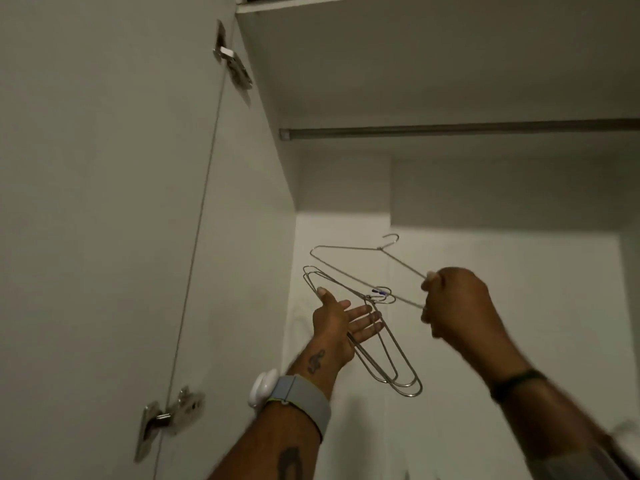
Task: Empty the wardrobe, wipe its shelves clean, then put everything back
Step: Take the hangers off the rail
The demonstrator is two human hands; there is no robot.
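White wardrobe door (104,202) stands open at left, steel hinge (232,60) near its top edge. Left hand (341,323) is spread, fingers straight, with a bunch of thin silver wire hangers (398,372) lying across it near the wardrobe's left wall. Right hand (453,303) curls tight, pinching one end of a single silver wire hanger (346,248), hook up, well below the grey metal rail (450,129). Likely rehanging, though not certain: move one hanger at a time and keep the bunch level so hooks don't snag. No readable writing, only a small blue mark (379,291) on one hook.
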